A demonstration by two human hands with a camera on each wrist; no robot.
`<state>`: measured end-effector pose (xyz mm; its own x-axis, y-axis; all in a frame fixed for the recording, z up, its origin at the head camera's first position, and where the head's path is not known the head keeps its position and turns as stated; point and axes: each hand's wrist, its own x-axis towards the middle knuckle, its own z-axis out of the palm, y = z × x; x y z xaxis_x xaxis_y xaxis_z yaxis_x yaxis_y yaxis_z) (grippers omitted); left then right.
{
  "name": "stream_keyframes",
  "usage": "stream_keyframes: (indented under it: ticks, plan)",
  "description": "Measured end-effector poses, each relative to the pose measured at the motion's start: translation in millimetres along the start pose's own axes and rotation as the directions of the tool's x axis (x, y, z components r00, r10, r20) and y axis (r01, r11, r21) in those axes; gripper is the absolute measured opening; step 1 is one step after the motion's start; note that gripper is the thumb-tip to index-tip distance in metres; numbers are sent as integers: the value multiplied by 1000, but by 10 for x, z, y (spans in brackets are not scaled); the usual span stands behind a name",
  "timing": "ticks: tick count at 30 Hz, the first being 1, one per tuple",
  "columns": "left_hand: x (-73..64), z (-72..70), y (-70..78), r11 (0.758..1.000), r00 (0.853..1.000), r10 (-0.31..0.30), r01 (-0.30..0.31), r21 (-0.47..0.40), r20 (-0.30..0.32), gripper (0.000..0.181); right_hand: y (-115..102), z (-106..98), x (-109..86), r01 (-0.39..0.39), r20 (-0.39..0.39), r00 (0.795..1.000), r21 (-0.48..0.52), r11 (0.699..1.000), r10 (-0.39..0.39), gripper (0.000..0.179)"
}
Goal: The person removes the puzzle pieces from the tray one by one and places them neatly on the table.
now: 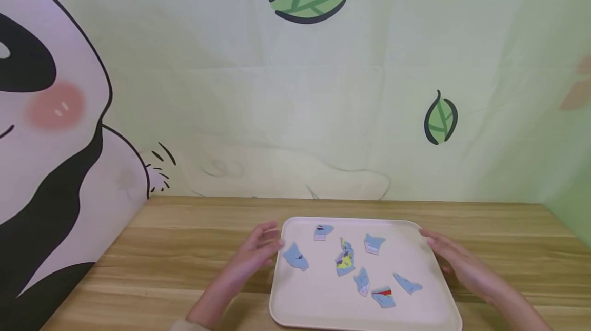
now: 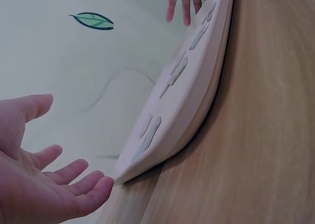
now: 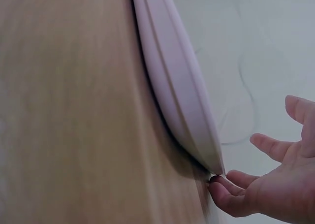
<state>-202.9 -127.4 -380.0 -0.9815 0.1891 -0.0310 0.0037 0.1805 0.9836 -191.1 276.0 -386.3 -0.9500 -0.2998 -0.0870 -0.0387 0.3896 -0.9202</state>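
A white rectangular tray [image 1: 318, 305] lies on the table between both hands. Scattered flat on it are several irregular light-blue picture pieces, apparently puzzle pieces. One with yellow and purple print [image 1: 345, 263] is near the middle; a red-marked piece [image 1: 384, 298] lies nearer the front. Beside the tray's left edge is my left hand [image 1: 254, 251], fingers loosely spread and holding nothing; its fingertips come very close to the rim in the left wrist view. My right hand [image 1: 457, 259] is at the tray's far right corner, its lower fingertips [image 3: 221, 202] against or just beside the rim.
The tray stands on a wood-grain table [image 1: 194, 238]. Behind it hangs a pale green backdrop [image 1: 369, 74] printed with leaves [image 1: 309, 0] and a large panda [image 1: 55, 115] at the left. The backdrop meets the table's far edge.
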Motion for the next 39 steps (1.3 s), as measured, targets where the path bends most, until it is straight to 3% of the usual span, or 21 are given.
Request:
stream_keyframes:
  ticks: [10, 14, 20, 23, 29, 39]
  plan:
    - [70, 52, -32, 997, 998, -23, 19, 76, 64, 56, 116, -45, 33, -70, -25, 997, 36, 997, 71, 59]
    - [99, 55, -38, 995, 997, -15, 8, 97, 74, 54, 142, -71, 36, -54, -6, 999, 39, 998, 54, 58]
    - [160, 70, -87, 980, 995, 25, -43, 196, 93, 49, 153, -86, 21, -40, -10, 999, -63, 997, 40, 54]
    - [184, 85, -102, 957, 994, 44, -72, 280, 105, 48, 168, -85, 11, -28, -11, 1000, -108, 994, 27, 52]
    - [216, 148, -69, 885, 989, 71, -123, 448, 132, 47, 189, -105, 5, 31, 20, 999, -129, 991, -29, 52]
    - [270, 229, -15, 776, 989, 62, -132, 617, 133, 48, 226, -129, -5, 59, 16, 998, -160, 985, -58, 54]
